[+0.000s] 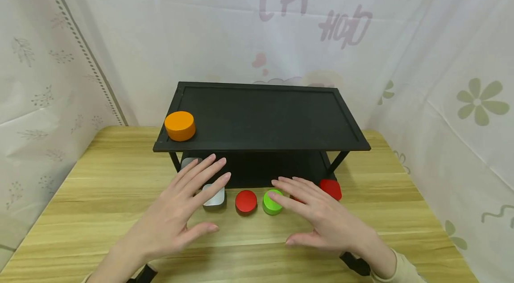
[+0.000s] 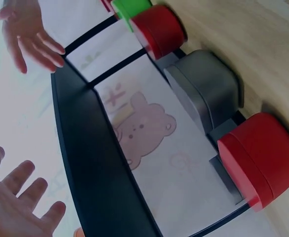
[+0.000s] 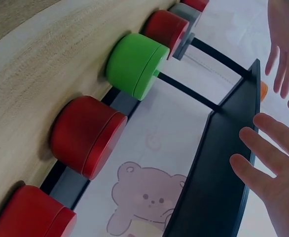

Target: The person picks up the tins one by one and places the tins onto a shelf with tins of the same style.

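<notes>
My left hand (image 1: 182, 211) hovers with fingers spread over the left end of a row of lidded tins, holding nothing. Beneath its fingertips is a silver square tin (image 1: 213, 197); a red square tin (image 2: 263, 160), covered by this hand in the head view, stands beside it. In the middle come a red round tin (image 1: 246, 201) and a green round tin (image 1: 273, 202). My right hand (image 1: 323, 216), likewise empty with fingers extended, overlaps the green tin's edge and hides most of another red tin (image 3: 88, 136). A red tin (image 1: 331, 190) ends the row on the right.
Behind the row stands a black two-tier shelf (image 1: 261, 118). An orange round tin (image 1: 180, 126) sits at the left front of its top board. Some grey thing (image 1: 189, 161) shows at the lower tier's left. Patterned white cloth (image 1: 201, 28) surrounds the wooden table (image 1: 88, 189).
</notes>
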